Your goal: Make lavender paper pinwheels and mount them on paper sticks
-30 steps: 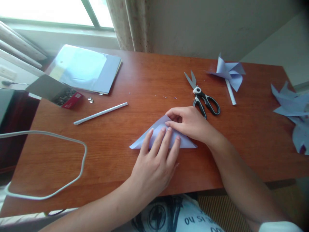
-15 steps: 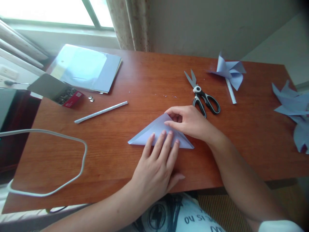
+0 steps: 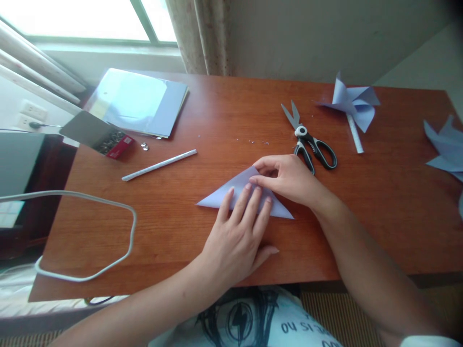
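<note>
A pale sheet of paper [image 3: 231,188], folded into a triangle, lies on the brown wooden table [image 3: 173,226] in front of me. My left hand [image 3: 240,229] rests flat on its lower middle, fingers spread and thumb out to the right. At the top corner, my right hand [image 3: 285,178] pinches the paper between thumb and curled fingers. Open-bladed scissors [image 3: 302,132] with black and white handles lie just beyond my right hand. A thin rolled paper stick [image 3: 159,165] lies to the left of the paper.
A paper pinwheel [image 3: 350,103] on a stick lies at the back right, with more curled paper [image 3: 446,147] by the right edge. At left are a folder [image 3: 159,103], an opened box [image 3: 115,144] of small metal pieces and a white cable [image 3: 133,226].
The whole view has shifted slightly, so things on the table appear further right. Both hands stay on the folded paper in nearly the same pose.
</note>
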Motion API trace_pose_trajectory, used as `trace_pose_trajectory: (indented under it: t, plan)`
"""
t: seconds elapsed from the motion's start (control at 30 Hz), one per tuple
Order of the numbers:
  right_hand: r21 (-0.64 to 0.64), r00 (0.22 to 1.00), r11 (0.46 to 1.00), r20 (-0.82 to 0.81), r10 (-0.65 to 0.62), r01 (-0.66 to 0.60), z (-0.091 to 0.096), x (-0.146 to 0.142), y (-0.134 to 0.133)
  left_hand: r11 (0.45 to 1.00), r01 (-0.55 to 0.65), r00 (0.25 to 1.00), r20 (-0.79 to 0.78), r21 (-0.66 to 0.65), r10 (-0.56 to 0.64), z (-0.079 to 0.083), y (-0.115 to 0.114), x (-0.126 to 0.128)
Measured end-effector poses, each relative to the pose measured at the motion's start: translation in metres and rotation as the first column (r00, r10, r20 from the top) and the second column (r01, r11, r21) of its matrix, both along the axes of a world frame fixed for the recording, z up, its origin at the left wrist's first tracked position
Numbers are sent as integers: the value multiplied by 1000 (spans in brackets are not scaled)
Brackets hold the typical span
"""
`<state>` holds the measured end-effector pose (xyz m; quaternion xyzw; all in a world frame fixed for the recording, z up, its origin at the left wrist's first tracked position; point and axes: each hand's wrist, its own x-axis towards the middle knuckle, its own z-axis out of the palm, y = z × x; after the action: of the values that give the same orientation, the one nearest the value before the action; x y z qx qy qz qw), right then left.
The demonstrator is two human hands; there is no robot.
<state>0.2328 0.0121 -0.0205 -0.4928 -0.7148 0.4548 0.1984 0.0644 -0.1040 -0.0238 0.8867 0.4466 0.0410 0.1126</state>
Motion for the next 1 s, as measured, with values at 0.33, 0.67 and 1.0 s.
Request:
trace_pose_trajectory:
  t: [0.33, 0.67, 1.0]
  plan:
    - [97, 999, 995, -18, -27, 29, -4, 1, 2, 1000, -8, 1000, 9, 10, 8, 0, -1, 1]
    - [38, 997, 997, -13, -71, 71, -2, 0, 3, 1000, -17, 999, 31, 24, 17, 2, -1, 0]
    - [45, 998, 997, -10, -64, 64, -2, 0, 3, 999, -26, 999, 38, 26, 25, 1, 0, 2]
